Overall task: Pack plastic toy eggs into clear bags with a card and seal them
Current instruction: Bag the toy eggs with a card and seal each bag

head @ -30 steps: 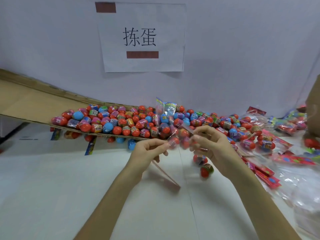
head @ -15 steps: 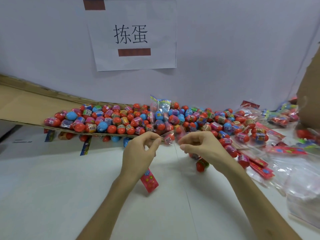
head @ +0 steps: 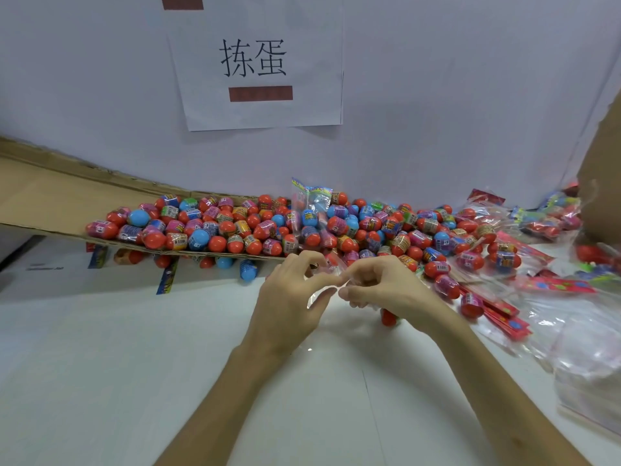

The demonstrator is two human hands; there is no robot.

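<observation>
My left hand (head: 290, 297) and my right hand (head: 383, 287) meet over the white table, fingertips pinching the top of a clear bag (head: 322, 292) between them. The bag's lower part and what it holds are hidden behind my hands. A red egg (head: 388, 317) lies on the table just under my right hand. A long pile of red, blue and pink toy eggs (head: 302, 227) stretches behind my hands, partly on a cardboard sheet (head: 50, 203).
Red cards (head: 500, 314) and packed bags (head: 537, 223) lie to the right, with a stack of clear bags (head: 591, 368) at the right edge. A cardboard box (head: 601, 183) stands at far right. A paper sign (head: 255, 62) hangs on the wall.
My hands have drawn closer together on the bag's top. The red card that hung in view below my left hand is now hidden behind my hands.
</observation>
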